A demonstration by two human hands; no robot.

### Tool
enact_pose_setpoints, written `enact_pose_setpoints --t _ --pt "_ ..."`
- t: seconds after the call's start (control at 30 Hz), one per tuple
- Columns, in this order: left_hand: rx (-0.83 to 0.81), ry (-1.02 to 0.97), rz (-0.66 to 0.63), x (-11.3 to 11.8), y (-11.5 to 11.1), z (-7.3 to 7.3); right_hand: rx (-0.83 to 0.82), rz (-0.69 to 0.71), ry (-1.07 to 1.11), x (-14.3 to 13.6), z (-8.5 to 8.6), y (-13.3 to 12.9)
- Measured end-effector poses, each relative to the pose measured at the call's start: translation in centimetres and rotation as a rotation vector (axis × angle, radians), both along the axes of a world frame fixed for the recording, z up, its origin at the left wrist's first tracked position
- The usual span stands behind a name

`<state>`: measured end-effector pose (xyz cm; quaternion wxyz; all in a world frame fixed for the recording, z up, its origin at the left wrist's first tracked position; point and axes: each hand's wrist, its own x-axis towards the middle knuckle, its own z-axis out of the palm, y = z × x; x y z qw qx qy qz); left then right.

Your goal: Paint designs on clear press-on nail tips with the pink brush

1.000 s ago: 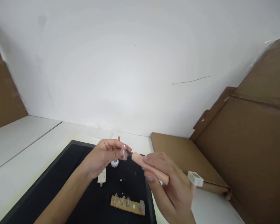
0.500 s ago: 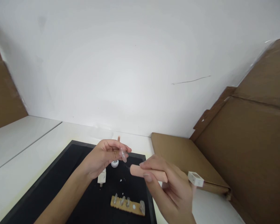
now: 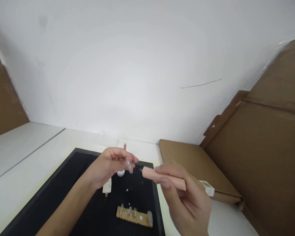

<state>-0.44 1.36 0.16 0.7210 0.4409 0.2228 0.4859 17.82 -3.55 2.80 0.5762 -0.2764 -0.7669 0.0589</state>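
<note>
By the left hand, pinched closed, a clear tip is held; by the right hand, curled closed, a brush. Strip noted below both.

Tabletop workspace with cardboard walls

A white table bears a black mat and cardboard box.
</note>
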Motion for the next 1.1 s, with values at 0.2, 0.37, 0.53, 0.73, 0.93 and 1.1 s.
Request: enact_pose_setpoints --t 0.2,0.37,0.53,0.73,0.93,1.1 --pt "-0.006 -0.027 -0.014 0.12 0.10 -0.09 -0.004 0.020 -0.042 -0.21 0.21 0.03" --pt "-0.014 -0.029 -0.023 0.12 0.15 0.00 0.006 0.030 -0.008 -0.21 0.23 0.09" --pt "-0.021 -0.026 -0.025 0.12 0.13 -0.01 -0.007 0.059 -0.030 -0.24 0.23 0.10" --pt "-0.032 -0.028 -0.026 -0.06 0.09 -0.35 -0.031 0.072 0.009 -0.22 0.10 -0.06" --pt "-0.033 -0.045 -0.035 -0.04 0.18 -0.15 -0.035 0.076 -0.017 -0.18 -0.06 0.22" --pt "-0.038 -0.041 -0.037 -0.08 0.13 -0.21 -0.032 0.052 0.005 -0.20 -0.29 0.15"
